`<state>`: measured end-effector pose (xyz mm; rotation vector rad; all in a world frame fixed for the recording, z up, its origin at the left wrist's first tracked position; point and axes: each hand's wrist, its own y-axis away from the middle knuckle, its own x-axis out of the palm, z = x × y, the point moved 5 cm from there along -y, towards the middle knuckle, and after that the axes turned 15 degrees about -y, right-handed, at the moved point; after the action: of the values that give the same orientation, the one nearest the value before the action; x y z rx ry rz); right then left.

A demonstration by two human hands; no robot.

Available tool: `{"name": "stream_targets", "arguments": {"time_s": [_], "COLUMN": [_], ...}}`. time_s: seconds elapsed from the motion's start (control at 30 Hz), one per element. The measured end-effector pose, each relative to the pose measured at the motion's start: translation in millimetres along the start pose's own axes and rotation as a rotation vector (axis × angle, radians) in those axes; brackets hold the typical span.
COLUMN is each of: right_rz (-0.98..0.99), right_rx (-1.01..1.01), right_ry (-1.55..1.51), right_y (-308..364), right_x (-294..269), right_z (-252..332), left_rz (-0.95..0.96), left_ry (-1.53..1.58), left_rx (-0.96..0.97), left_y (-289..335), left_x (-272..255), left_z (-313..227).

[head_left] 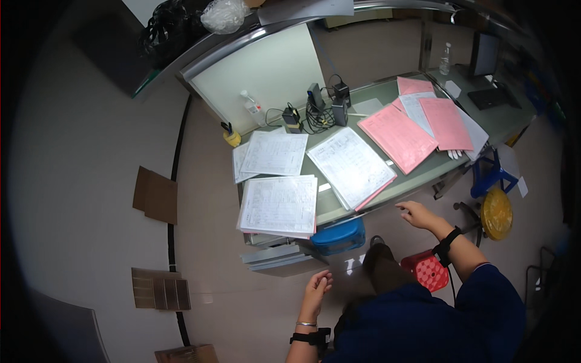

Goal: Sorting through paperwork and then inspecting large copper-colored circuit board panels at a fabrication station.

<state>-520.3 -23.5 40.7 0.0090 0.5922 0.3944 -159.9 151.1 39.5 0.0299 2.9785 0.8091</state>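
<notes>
My left hand (pixel 317 290) hangs in the air before the desk's near left corner, its fingers curled in with nothing visible in them. Closest to it is an open drawer (pixel 284 265) under the desk. My right hand (pixel 419 215) hovers off the desk's front edge, fingers loosely apart and holding nothing. Beyond it lies a slanted stack of printed white sheets (pixel 351 163) with a pink edge at its lower corner. Another paper stack (pixel 278 206) covers the near left corner, with more white sheets (pixel 275 153) behind it. Pink sheets (pixel 399 136) spread toward the right.
Black power adapters (pixel 315 112) with tangled cables stand at the desk's back beside a plastic bottle (pixel 253 109) and a yellow pen holder (pixel 231 137). Below are a blue stool (pixel 339 237), a red stool (pixel 428 271) and a yellow round seat (pixel 496 215). Cardboard pieces (pixel 158 196) lean left.
</notes>
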Motion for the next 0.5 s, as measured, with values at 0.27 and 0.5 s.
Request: {"name": "stream_targets", "arguments": {"time_s": [0.27, 0.5], "right_rz": [0.165, 0.371], "right_rx": [-0.111, -0.104], "right_ry": [-0.127, -0.131], "right_y": [-137.2, -159.7], "right_x": [-5.6, 6.0], "right_z": [5.9, 17.1], "left_rz": [-0.415, -0.649], "left_ry": [0.293, 0.642], "left_rx": [-0.108, -0.175], "left_y": [-106.0, -176.9], "left_x": [-17.8, -21.9], "left_z": [19.1, -7.4]}}
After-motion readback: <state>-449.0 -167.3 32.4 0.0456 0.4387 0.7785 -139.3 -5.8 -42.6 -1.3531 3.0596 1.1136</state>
